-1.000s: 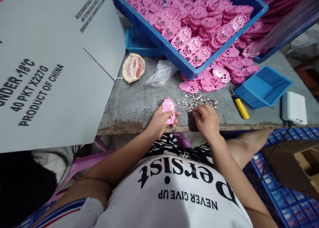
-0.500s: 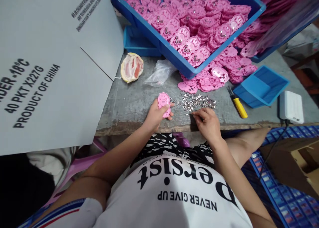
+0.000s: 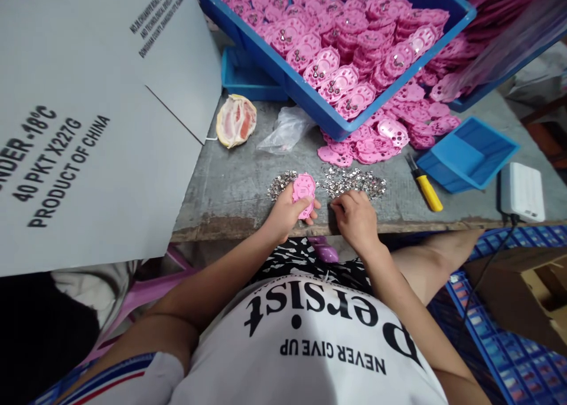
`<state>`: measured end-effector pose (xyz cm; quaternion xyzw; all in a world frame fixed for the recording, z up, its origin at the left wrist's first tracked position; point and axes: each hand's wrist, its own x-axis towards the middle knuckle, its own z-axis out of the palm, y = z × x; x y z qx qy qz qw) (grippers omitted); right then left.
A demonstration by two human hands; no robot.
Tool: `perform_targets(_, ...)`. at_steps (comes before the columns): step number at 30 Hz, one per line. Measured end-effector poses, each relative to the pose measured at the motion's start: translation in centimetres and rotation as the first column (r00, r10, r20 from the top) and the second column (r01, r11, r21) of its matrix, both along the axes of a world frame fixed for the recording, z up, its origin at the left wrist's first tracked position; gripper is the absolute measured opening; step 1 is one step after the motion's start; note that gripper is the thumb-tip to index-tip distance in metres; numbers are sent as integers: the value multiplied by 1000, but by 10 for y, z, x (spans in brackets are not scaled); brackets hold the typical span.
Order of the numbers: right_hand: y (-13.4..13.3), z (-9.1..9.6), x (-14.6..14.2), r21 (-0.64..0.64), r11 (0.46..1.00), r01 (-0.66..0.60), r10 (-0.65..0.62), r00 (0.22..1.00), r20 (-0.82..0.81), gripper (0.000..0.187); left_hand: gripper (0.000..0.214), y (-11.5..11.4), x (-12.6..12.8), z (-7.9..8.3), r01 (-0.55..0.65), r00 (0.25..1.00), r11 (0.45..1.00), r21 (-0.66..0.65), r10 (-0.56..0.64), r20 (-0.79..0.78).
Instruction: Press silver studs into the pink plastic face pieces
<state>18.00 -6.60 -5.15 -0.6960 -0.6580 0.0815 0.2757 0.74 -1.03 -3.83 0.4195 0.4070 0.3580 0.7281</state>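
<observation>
A flat pink plastic plate [image 3: 304,188] with scalloped edges and small holes is held in my left hand [image 3: 287,212], its thumb pressed on the front. Just to the right, my right hand [image 3: 355,217] has its thumb and fingertips pinched together by the table's front edge. Whatever lies between those fingertips is too small to make out. Behind the right hand spreads a heap of tiny shiny metal parts [image 3: 354,180]. Another small metal pile [image 3: 280,183] lies beyond my left hand, partly hidden by it.
A large blue crate [image 3: 270,62] holds stacked pink plates fitted with metal pieces. Loose pink plates [image 3: 365,145] lie beneath its corner. Around them are a plastic bag [image 3: 286,129], a cut citrus fruit [image 3: 236,121], a yellow-handled screwdriver [image 3: 427,191], a blue bin [image 3: 449,175] and a white box with a cable [image 3: 522,192].
My left hand has shifted right and slightly nearer with the pink plate, uncovering the left metal pile. My right hand has moved left, toward the plate, still pinched.
</observation>
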Motion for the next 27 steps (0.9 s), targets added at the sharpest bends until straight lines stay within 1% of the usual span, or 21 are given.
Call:
perform_targets(1,-1,1,1,7,1000,17,-16,990,-139,14,34,-1,1,0,5,1000,1000,-7,-5,3)
perform_targets(2,-3,2,2,-5,999,38,-38,952,-304,12,34,-2,2,1,10,1000,1000,-10,-10,8)
perform_targets(3,-4,4,2,-38,998,52,-63,873,-483,13,34,-3,3,1,14,1000,1000,-11,-14,13)
perform_targets(4,-5,7,2,-84,995,47,-90,751,-654,15,34,-5,4,3,17,1000,1000,-10,-17,19)
perform_targets(5,-6,10,2,-132,991,21,-118,598,-792,19,34,-6,6,4,16,1000,1000,-5,-16,23)
perform_targets(6,-7,13,2,-172,985,-20,-146,436,-888,23,35,-7,8,6,10,1000,1000,7,-10,21)
perform_targets(7,-8,16,2,-198,978,-69,-171,287,-943,25,37,-9,9,8,-4,1000,1000,26,4,14)
perform_targets(8,-9,20,2,-216,970,-114,-196,163,-967,27,38,-11,11,10,-20,1000,998,52,20,2)
perform_targets(9,-9,22,1,-227,962,-150,-219,67,-973,29,40,-12,13,12,-33,999,996,83,34,-11)
perform_targets(10,-10,24,1,-233,955,-183,-238,-5,-971,30,41,-14,14,13,-39,999,993,115,43,-25)
perform_targets(12,-11,27,0,-227,944,-241,-258,-107,-960,29,43,-17,15,16,-26,998,984,174,37,-60)
perform_targets(15,-12,27,-1,-208,934,-292,-270,-190,-944,28,49,-20,16,16,-12,986,969,247,53,-160)
perform_targets(18,-12,26,-3,-209,932,-297,-282,-229,-932,28,50,-20,17,17,-23,964,957,289,98,-247)
perform_targets(22,-11,25,-7,-222,936,-273,-286,-224,-932,28,42,-17,19,19,-26,954,949,314,117,-276)
perform_targets(24,-12,26,-11,-225,943,-245,-279,-215,-936,27,42,-16,20,20,-38,964,954,296,113,-240)
perform_targets(27,-12,28,-17,-208,966,-156,-236,-192,-953,27,42,-14,21,19,-95,976,968,232,137,-171)
